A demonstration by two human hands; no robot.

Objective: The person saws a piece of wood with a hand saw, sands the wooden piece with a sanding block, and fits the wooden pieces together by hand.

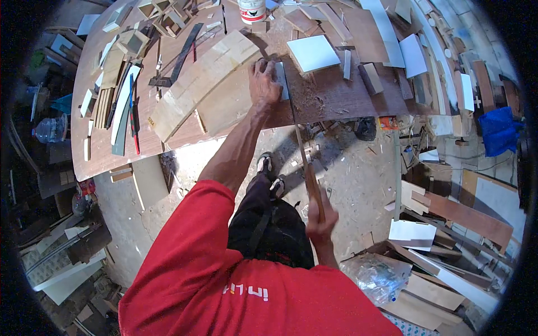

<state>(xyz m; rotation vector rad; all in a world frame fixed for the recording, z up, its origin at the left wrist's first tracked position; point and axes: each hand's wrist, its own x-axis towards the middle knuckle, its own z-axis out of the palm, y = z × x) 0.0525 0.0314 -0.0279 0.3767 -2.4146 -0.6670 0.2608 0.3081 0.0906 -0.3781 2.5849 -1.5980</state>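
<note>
My left hand (265, 82) has its fingers curled and presses down on a white-faced piece of board (282, 80) near the front edge of the workbench. The hand hides most of that piece. Right beside it, a hand saw (304, 154) shows nearly edge-on, its blade running from the board back over the bench edge toward me. My right hand (322, 219) is wrapped round the saw's handle, low and in front of my body. Sawdust (308, 101) lies to the right of the blade. Under my left forearm is a flat tan board (224, 106).
On the brown bench (370, 103) lie a long plywood plank (204, 81), a white square panel (314, 53), a dark square (182, 59) and a wood block (371, 78). A white bucket (252, 10) stands at the back. Offcuts (448, 218) and a clear plastic bag (376, 277) crowd the right.
</note>
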